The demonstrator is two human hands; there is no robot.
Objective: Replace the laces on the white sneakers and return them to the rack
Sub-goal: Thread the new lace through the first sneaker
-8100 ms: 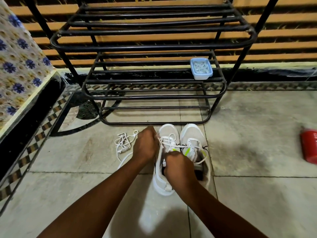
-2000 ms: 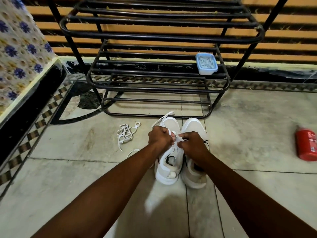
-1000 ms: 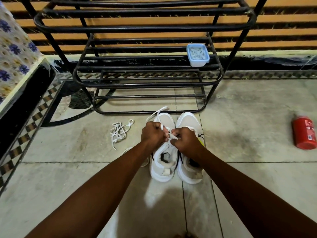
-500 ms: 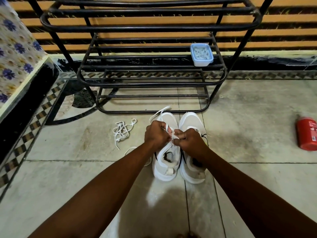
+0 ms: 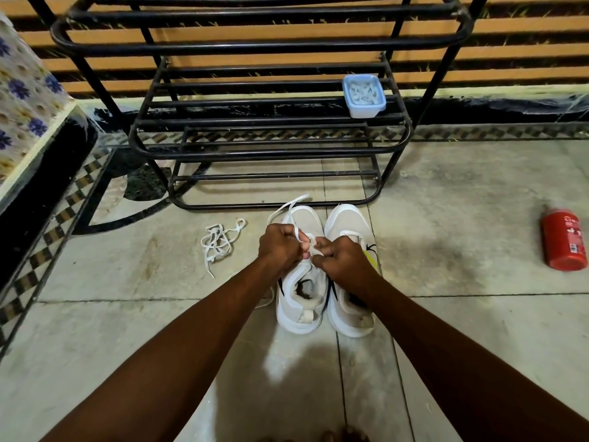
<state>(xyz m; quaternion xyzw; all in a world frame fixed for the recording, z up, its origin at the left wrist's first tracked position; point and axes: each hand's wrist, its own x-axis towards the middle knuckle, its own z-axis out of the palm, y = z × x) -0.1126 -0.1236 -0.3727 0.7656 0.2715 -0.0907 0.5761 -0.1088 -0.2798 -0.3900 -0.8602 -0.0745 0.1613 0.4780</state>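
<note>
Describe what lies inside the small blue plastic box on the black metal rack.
The small blue plastic box on the black metal rack holds pale tangled pieces, possibly laces; too small to confirm. They cover its bottom.

Pale tiled floor (image 5: 127, 314), and the black metal rack (image 5: 264, 148) stands right on it. Just in front of the rack's bottom rail sit two white sneakers side by side, toes toward it: the left sneaker (image 5: 302, 311) and the right sneaker (image 5: 347, 224). A loose lace (image 5: 220, 244) lies tangled in front of the rack's left half. A red canister (image 5: 564, 239) lies on its side well off to the rack's right. A blue tub (image 5: 364, 95) sits on a rack shelf, at the right end.
</note>
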